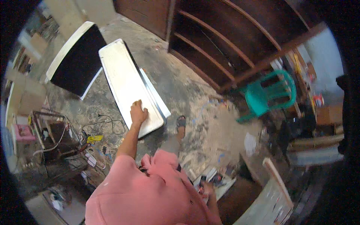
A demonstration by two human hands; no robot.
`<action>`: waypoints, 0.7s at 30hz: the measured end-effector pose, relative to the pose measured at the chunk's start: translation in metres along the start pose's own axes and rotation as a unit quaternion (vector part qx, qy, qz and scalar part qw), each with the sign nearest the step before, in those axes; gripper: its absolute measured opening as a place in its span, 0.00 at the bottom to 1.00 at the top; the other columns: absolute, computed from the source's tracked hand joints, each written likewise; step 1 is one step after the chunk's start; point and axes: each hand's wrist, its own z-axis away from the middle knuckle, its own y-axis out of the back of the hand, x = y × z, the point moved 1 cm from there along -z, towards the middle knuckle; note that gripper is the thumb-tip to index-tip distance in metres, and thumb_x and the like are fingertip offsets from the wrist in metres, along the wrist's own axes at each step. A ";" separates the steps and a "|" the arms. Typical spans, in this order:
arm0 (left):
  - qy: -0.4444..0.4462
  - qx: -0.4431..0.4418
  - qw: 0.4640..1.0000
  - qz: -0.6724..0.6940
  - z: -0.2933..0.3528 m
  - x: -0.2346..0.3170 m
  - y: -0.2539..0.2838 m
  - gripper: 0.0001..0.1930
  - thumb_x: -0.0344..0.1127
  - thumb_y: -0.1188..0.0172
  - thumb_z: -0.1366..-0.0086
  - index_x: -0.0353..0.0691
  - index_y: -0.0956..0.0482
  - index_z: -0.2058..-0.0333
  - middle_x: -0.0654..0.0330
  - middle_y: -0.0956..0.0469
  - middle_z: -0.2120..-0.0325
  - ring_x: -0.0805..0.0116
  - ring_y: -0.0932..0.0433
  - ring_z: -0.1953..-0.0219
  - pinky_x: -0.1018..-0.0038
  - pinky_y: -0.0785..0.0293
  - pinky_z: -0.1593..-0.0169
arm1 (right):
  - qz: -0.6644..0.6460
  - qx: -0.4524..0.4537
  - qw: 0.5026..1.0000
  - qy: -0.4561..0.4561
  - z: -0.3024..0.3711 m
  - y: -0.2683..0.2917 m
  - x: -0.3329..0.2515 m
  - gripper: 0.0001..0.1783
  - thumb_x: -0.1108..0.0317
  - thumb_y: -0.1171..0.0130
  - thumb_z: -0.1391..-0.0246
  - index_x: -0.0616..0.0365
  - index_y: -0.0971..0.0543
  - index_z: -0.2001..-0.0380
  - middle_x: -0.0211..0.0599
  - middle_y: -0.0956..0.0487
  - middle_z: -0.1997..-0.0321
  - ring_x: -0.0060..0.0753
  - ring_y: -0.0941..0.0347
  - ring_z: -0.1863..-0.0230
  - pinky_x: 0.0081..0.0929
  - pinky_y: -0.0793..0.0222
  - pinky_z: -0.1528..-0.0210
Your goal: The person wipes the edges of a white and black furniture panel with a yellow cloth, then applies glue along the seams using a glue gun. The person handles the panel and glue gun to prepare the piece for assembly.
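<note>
My left hand (138,113) rests on a long white panel (122,73) with rounded corners, its fingers spread on the surface near the close end. The panel lies slantwise over another pale sheet (165,108) that juts out on its right. Low down beside my body, my right hand (208,188) is at a board (226,190) strewn with tools. Its fingers look curled round something red and dark, too blurred to name. A black-faced panel with a white edge (77,58) stands left of the white one.
A brown wooden shelf unit (221,37) fills the far right, with a green plastic chair (262,95) before it. A cable (107,122) and a yellow bag (94,138) lie on the dusty floor at left, near a wooden frame (50,129). A pale board (270,202) leans at lower right.
</note>
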 end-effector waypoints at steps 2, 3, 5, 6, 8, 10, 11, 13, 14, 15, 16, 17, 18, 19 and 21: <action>0.062 0.034 0.997 -0.019 -0.008 0.006 -0.009 0.28 0.37 0.38 0.46 0.39 0.23 0.44 0.41 0.27 0.45 0.42 0.28 0.43 0.50 0.29 0.42 | 0.145 0.018 0.987 0.065 -0.010 0.014 0.013 0.23 0.52 0.46 0.36 0.64 0.21 0.54 0.47 0.16 0.57 0.58 0.21 0.51 0.52 0.35 0.42; 0.086 0.058 0.994 -0.030 -0.010 0.010 -0.014 0.25 0.37 0.37 0.46 0.39 0.21 0.47 0.41 0.26 0.46 0.42 0.28 0.43 0.50 0.29 0.43 | 0.102 0.013 0.994 0.038 -0.018 0.028 0.016 0.23 0.52 0.46 0.36 0.64 0.21 0.54 0.47 0.16 0.58 0.57 0.21 0.53 0.51 0.35 0.44; 0.118 0.135 0.984 -0.002 -0.012 0.020 -0.021 0.19 0.35 0.37 0.47 0.40 0.18 0.55 0.44 0.24 0.50 0.42 0.27 0.48 0.50 0.28 0.46 | -0.020 0.011 0.999 -0.042 -0.034 0.066 0.016 0.23 0.52 0.45 0.36 0.64 0.21 0.54 0.46 0.16 0.60 0.54 0.20 0.56 0.49 0.33 0.49; 0.128 0.143 0.981 -0.019 -0.017 0.023 -0.023 0.18 0.35 0.38 0.47 0.40 0.19 0.56 0.44 0.24 0.51 0.43 0.27 0.49 0.49 0.28 0.47 | -0.098 0.019 0.991 -0.086 -0.042 0.090 0.012 0.23 0.53 0.45 0.36 0.64 0.21 0.54 0.46 0.16 0.61 0.52 0.20 0.57 0.48 0.33 0.51; 0.181 0.124 0.975 -0.043 -0.021 0.032 -0.026 0.16 0.35 0.38 0.47 0.40 0.20 0.58 0.45 0.24 0.54 0.43 0.27 0.50 0.49 0.28 0.49 | -0.223 0.039 0.964 -0.143 -0.060 0.140 0.004 0.22 0.53 0.45 0.36 0.64 0.21 0.54 0.45 0.16 0.63 0.50 0.20 0.61 0.45 0.31 0.55; 0.230 0.124 0.964 -0.048 -0.030 0.037 -0.023 0.16 0.35 0.38 0.47 0.39 0.20 0.59 0.45 0.24 0.55 0.43 0.27 0.50 0.49 0.27 0.50 | -0.304 0.057 0.937 -0.164 -0.082 0.191 -0.007 0.22 0.53 0.44 0.37 0.64 0.21 0.54 0.44 0.16 0.65 0.47 0.20 0.64 0.43 0.30 0.60; 0.265 0.096 0.958 -0.052 -0.035 0.038 -0.021 0.16 0.36 0.38 0.47 0.39 0.21 0.59 0.45 0.24 0.56 0.43 0.27 0.51 0.49 0.27 0.50 | -0.320 0.066 0.931 -0.164 -0.093 0.218 -0.011 0.22 0.53 0.44 0.37 0.64 0.22 0.54 0.44 0.16 0.66 0.45 0.20 0.65 0.42 0.29 0.62; 0.297 0.069 0.949 -0.078 -0.049 0.038 -0.016 0.16 0.37 0.38 0.48 0.37 0.21 0.60 0.45 0.25 0.57 0.43 0.26 0.51 0.50 0.26 0.50 | -0.349 0.086 0.919 -0.165 -0.118 0.267 -0.022 0.22 0.53 0.44 0.37 0.64 0.22 0.54 0.43 0.16 0.68 0.43 0.19 0.68 0.39 0.28 0.66; 0.315 0.053 0.945 -0.073 -0.056 0.037 -0.013 0.17 0.37 0.38 0.48 0.37 0.22 0.60 0.44 0.25 0.57 0.43 0.26 0.51 0.50 0.26 0.49 | -0.360 0.094 0.914 -0.163 -0.132 0.293 -0.027 0.22 0.53 0.43 0.37 0.64 0.22 0.54 0.43 0.16 0.69 0.41 0.19 0.70 0.38 0.27 0.69; 0.348 0.031 0.934 -0.072 -0.064 0.035 -0.013 0.17 0.38 0.38 0.48 0.36 0.22 0.60 0.43 0.25 0.57 0.43 0.26 0.51 0.50 0.26 0.48 | -0.362 0.101 0.914 -0.153 -0.149 0.320 -0.036 0.22 0.54 0.43 0.37 0.64 0.22 0.54 0.42 0.16 0.70 0.40 0.19 0.71 0.37 0.27 0.71; 0.370 -0.003 0.927 -0.061 -0.071 0.031 -0.013 0.19 0.38 0.39 0.48 0.33 0.21 0.59 0.42 0.24 0.55 0.41 0.25 0.50 0.49 0.26 0.47 | -0.348 0.110 0.920 -0.143 -0.166 0.349 -0.047 0.22 0.54 0.43 0.37 0.64 0.22 0.55 0.42 0.16 0.71 0.38 0.19 0.73 0.36 0.26 0.73; 0.394 -0.018 0.916 -0.073 -0.080 0.028 -0.014 0.20 0.38 0.39 0.47 0.31 0.20 0.58 0.40 0.24 0.53 0.39 0.25 0.49 0.49 0.25 0.46 | -0.301 0.120 0.937 -0.132 -0.188 0.381 -0.062 0.21 0.54 0.43 0.37 0.64 0.22 0.55 0.42 0.16 0.72 0.37 0.19 0.75 0.35 0.25 0.75; 0.407 -0.037 0.910 -0.074 -0.085 0.024 -0.014 0.21 0.38 0.40 0.46 0.30 0.20 0.57 0.39 0.24 0.53 0.39 0.25 0.48 0.50 0.24 0.46 | -0.312 0.119 0.934 -0.130 -0.210 0.411 -0.079 0.21 0.54 0.43 0.37 0.64 0.22 0.55 0.41 0.16 0.73 0.35 0.19 0.76 0.33 0.25 0.77; 0.420 -0.056 0.902 -0.076 -0.089 0.021 -0.015 0.22 0.39 0.41 0.46 0.29 0.20 0.56 0.37 0.24 0.52 0.38 0.25 0.48 0.51 0.24 0.46 | -0.313 0.085 0.942 -0.086 -0.235 0.440 -0.100 0.20 0.55 0.43 0.37 0.64 0.22 0.55 0.41 0.16 0.72 0.35 0.19 0.76 0.33 0.25 0.78; 0.463 -0.066 0.883 -0.036 -0.095 0.014 -0.016 0.23 0.39 0.41 0.45 0.28 0.20 0.55 0.36 0.24 0.51 0.38 0.25 0.47 0.52 0.24 0.45 | -0.270 0.052 0.960 -0.046 -0.291 0.498 -0.151 0.18 0.57 0.43 0.37 0.64 0.22 0.57 0.41 0.15 0.71 0.33 0.19 0.76 0.31 0.26 0.79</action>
